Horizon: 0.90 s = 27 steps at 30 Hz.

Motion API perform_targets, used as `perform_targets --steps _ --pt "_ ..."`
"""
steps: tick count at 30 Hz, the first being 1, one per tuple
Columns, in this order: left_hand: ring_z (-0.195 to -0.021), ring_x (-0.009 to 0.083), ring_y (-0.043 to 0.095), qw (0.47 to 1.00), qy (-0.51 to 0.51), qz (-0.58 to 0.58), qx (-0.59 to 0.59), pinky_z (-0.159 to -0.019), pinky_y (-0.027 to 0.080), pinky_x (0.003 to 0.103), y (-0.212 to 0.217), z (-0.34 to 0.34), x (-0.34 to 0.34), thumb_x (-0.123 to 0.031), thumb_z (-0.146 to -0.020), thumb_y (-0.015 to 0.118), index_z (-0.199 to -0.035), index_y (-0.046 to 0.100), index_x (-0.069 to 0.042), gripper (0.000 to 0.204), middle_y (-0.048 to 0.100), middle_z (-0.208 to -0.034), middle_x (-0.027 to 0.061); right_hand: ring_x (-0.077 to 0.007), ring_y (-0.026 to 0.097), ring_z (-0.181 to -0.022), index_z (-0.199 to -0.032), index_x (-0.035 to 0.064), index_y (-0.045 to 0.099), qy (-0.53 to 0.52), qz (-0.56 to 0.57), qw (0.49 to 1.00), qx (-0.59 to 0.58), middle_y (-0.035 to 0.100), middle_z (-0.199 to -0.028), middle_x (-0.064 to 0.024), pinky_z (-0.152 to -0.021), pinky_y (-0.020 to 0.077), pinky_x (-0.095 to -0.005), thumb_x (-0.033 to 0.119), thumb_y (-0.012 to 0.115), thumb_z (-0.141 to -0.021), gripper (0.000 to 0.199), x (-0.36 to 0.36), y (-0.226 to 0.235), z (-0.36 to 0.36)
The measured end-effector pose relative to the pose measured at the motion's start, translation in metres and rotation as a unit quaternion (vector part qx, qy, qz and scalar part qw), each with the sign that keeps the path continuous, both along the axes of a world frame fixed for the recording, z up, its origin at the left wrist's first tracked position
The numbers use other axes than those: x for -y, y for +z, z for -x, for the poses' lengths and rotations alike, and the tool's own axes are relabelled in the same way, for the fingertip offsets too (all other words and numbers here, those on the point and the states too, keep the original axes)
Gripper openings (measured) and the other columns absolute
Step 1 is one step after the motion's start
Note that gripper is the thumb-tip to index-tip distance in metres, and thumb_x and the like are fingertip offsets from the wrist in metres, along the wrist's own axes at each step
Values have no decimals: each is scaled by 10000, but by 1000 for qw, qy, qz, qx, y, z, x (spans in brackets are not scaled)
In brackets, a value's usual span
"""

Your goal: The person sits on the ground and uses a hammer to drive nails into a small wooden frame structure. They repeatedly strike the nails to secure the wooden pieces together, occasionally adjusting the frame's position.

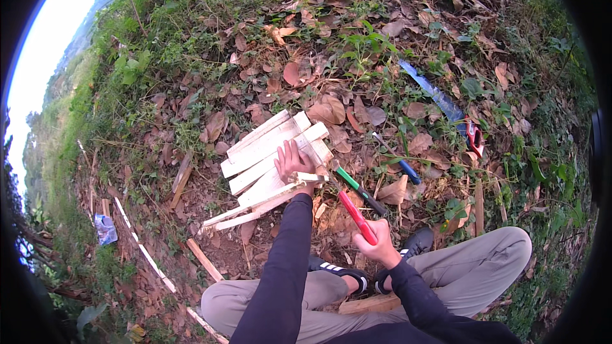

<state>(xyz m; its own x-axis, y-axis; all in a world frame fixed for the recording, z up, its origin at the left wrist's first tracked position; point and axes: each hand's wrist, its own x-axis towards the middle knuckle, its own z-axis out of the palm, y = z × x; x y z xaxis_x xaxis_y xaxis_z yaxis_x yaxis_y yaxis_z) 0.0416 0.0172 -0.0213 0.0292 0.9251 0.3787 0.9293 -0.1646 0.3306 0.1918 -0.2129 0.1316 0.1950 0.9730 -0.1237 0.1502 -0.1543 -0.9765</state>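
Several pale wooden slats (255, 175) lie side by side on the ground in front of me, joined into a rough panel by crossing pieces. My left hand (293, 160) lies on the panel with its fingers stretched out, beside a short wooden strip (306, 178) at its wrist side. In my right hand (378, 245) is a red-handled tool (356, 216), its narrow metal end pointing at the panel's right edge; the tip is too small to make out. A tool with a green and black handle (358, 190) lies just beyond it, its far end near the wood.
Farther right lie a blue-handled tool (408, 171) and a saw (446, 105) with a bluish blade and red handle. Loose wood strips (204, 259) and a long pale stick (145, 251) are at left, with a plastic bag (105, 229). Dry leaves and weeds cover the ground.
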Motion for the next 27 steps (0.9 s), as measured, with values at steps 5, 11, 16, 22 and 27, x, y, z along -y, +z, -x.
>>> perform_targets --steps 5,11,16,22,27 --pt "-1377 400 461 999 -16 28 -44 -1118 329 610 3 -3 -7 -218 -936 484 -1350 624 -92 456 558 -1439 162 -165 389 -422 -597 19 445 -31 -43 999 1 415 -484 -74 -456 327 -361 126 664 -750 287 -53 -12 12" --pt "-1353 416 475 1000 -18 11 22 -1101 318 621 1 10 -3 -226 -924 495 -1345 623 -89 461 579 -1418 159 -170 453 -427 -591 36 470 -4 -22 1000 12 443 -486 -63 -472 381 -337 133 670 -751 274 -8 4 10" --pt "-1353 427 467 999 -27 2 29 -1107 311 624 5 1 0 -225 -936 478 -1351 611 -66 464 561 -1432 171 -157 450 -413 -554 52 435 17 -31 999 26 422 -468 -55 -463 371 -335 134 676 -732 311 -2 -13 1" --pt "-1334 400 506 1000 -3 -6 16 -1105 354 598 5 7 -3 -221 -876 543 -1308 660 -107 462 600 -1401 125 -98 372 -456 -627 27 444 -18 -67 997 22 388 -504 -16 -453 311 -328 139 668 -774 291 -66 -24 28" --pt "-1342 398 499 1000 -4 -19 14 -1110 345 601 -3 7 -3 -223 -877 538 -1315 660 -114 467 597 -1403 133 -107 361 -403 -576 44 441 8 -40 999 17 382 -472 -10 -438 304 -311 113 650 -747 278 12 -11 6"
